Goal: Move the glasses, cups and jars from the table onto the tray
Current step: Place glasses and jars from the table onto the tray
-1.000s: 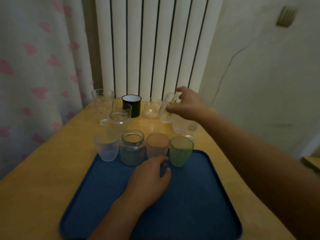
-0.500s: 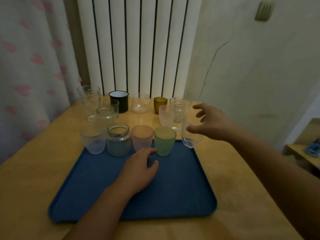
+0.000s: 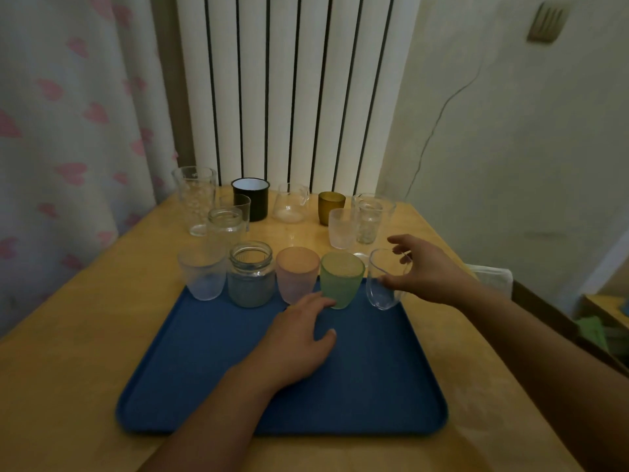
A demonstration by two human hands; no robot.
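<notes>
My right hand has carried the clear glass from the upper middle down to the tray's upper-right corner, fingers curled around it. My left hand rests flat mid-tray, touching the green cup. Fifth piece nearly placed; more wait behind.

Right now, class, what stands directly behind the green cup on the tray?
Bare table, then a frosted glass and amber cup farther back. The green cup hides the table just behind its base.
</notes>
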